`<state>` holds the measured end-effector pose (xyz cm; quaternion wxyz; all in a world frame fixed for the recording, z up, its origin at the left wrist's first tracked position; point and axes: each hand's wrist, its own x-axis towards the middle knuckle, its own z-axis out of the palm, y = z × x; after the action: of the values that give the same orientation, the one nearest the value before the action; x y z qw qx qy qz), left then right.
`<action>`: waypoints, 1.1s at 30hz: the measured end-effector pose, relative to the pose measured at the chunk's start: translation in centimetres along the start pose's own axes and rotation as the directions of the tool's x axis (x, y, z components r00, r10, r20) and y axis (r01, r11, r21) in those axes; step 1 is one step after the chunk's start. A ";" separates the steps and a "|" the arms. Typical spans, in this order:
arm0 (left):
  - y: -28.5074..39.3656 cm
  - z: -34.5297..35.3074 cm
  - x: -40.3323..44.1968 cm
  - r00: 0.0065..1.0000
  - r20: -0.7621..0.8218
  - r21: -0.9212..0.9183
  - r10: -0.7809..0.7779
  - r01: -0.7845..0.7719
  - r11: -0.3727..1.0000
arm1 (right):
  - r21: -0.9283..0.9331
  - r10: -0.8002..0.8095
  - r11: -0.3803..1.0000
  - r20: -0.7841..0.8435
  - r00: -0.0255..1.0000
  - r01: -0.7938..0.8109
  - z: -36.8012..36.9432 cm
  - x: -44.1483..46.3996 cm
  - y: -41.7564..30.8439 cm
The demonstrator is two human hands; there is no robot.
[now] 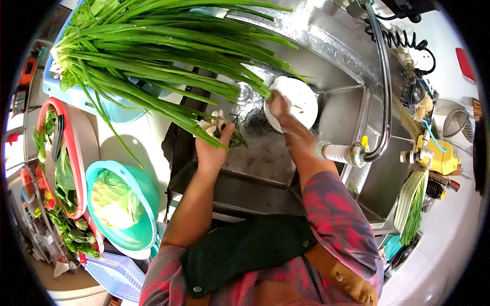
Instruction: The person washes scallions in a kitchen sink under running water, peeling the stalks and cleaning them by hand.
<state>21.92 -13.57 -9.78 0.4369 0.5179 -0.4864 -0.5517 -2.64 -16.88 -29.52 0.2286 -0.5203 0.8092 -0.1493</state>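
Over the left side of the steel sink (245, 166), my left hand (214, 148) is closed around a small bunch of greens with pale white stem ends (218, 122). Long green leaf tips hang just above and across it. My right hand (278, 104), slightly blurred, is at the near left side of a round white dish (304, 104) in the sink. Its fingers are partly hidden, and I cannot make out whether they grip the dish or something in it. A few small bits lie on the sink floor.
Long spring onions (168, 56) spread from a light-blue basket (76, 97) over the sink. A teal colander (148, 204) holds a cabbage (115, 201). A red-rimmed tub (76, 204) holds leafy greens. A spray faucet (342, 153) arches over the sink's right side.
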 end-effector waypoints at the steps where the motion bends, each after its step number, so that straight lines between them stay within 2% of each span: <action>1: -0.3 -0.1 0.1 1.000 0.017 0.038 0.018 -0.018 0.999 | 0.092 0.031 0.995 0.023 0.999 -0.033 -0.3 -1.2 -1.9; 4: -1.8 -0.4 0.2 0.999 0.019 -0.046 0.036 -0.035 0.998 | 0.280 0.039 0.956 0.164 0.986 -0.085 -0.1 -5.4 -3.1; 6: -1.4 -0.4 0.3 0.995 0.074 -0.105 -0.065 0.073 0.992 | 0.530 -0.046 0.841 0.271 0.962 -0.109 0.9 -7.7 -1.7; 7: -1.6 -0.5 0.4 0.989 0.101 -0.136 -0.111 0.124 0.983 | 0.586 -0.043 0.803 0.232 0.972 -0.105 0.6 -7.9 -1.5; 8: -1.8 -0.5 0.5 0.979 0.131 -0.165 -0.153 0.174 0.971 | 0.481 -0.054 0.873 0.257 0.965 -0.080 -0.2 -7.0 -0.9; 9: -2.0 -0.7 0.5 0.980 0.144 -0.049 -0.136 0.145 0.988 | 0.372 -0.058 0.927 0.282 0.958 -0.054 -2.9 -6.0 -2.0; 10: -2.3 -0.6 0.4 0.981 0.138 -0.055 -0.138 0.147 0.988 | 0.259 -0.059 0.966 0.303 0.951 -0.022 -4.8 -4.4 -2.2; 11: -2.8 -0.5 0.3 0.982 0.130 -0.061 -0.139 0.148 0.987 | 0.122 -0.205 0.976 0.232 0.951 0.181 -4.4 -2.0 -0.6; 12: -3.2 -0.5 0.3 0.982 0.119 -0.067 -0.146 0.155 0.986 | 0.241 -0.460 0.871 0.097 0.883 0.427 -3.1 0.6 2.4; 13: -2.7 -0.8 0.4 0.976 0.146 0.057 -0.159 0.152 0.987 | 0.423 -0.297 0.882 0.160 0.941 0.207 -4.2 1.6 1.9; 14: -2.8 -1.1 0.5 0.974 0.142 0.119 -0.174 0.158 0.980 | 0.236 0.029 0.968 0.209 0.977 -0.079 -5.6 2.4 1.7; 15: -2.7 -1.1 0.5 0.976 0.135 0.081 -0.169 0.159 0.984 | 0.372 0.025 0.928 -0.070 0.997 0.003 -2.4 4.5 6.7; 16: -2.6 -1.1 0.5 0.979 0.128 0.042 -0.160 0.156 0.987 | 0.590 0.399 0.759 -0.088 0.913 -0.275 -2.0 6.0 7.0; 17: -2.7 -1.0 0.5 0.977 0.097 -0.006 -0.190 0.191 0.982 | 0.729 0.440 0.617 -0.008 0.898 -0.296 -2.7 6.4 7.2; 18: -2.3 -1.0 0.5 0.974 0.114 0.079 -0.196 0.188 0.979 | 0.836 0.461 0.453 0.078 0.884 -0.310 -4.1 6.9 7.1; 20: -1.2 -1.2 0.6 0.964 0.146 0.248 -0.221 0.181 0.952 | 0.794 0.549 0.177 0.410 0.728 -0.581 -7.4 7.5 5.3; 21: -1.5 -1.2 0.7 0.964 0.169 0.240 -0.208 0.164 0.957 | 0.800 0.572 0.129 0.422 0.703 -0.586 -7.2 8.3 5.1; 24: -1.5 -1.4 1.1 0.966 0.166 0.254 -0.200 0.154 0.955 | 0.887 0.608 -0.116 0.419 0.674 -0.447 -4.9 10.3 6.6; 25: -1.2 -1.2 1.1 0.965 0.140 0.227 -0.220 0.185 0.956 | 0.910 0.632 -0.119 0.377 0.677 -0.397 -5.2 9.5 5.6; 28: -2.2 -1.6 1.4 0.974 0.136 0.166 -0.181 0.158 0.973 | 0.950 0.483 0.255 0.038 0.875 -0.182 -7.6 6.1 3.4; 29: -2.7 -1.7 1.5 0.979 0.134 0.107 -0.155 0.141 0.984 | 0.923 0.310 0.353 0.041 0.950 -0.155 -8.3 5.5 3.6; 32: -1.9 -1.4 1.4 0.971 0.104 0.064 -0.216 0.210 0.976 | 0.932 0.279 0.258 0.179 0.943 -0.253 -8.9 4.7 3.4; 33: -1.7 -1.2 1.5 0.982 0.087 0.099 -0.168 0.159 0.982 | 0.890 0.321 0.398 0.093 0.942 -0.223 -7.8 4.6 3.7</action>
<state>23.04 -14.91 -11.70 0.3422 0.5488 -0.4871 -0.5869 -11.23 -19.54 -25.59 0.4498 -0.1757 0.6929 -0.5354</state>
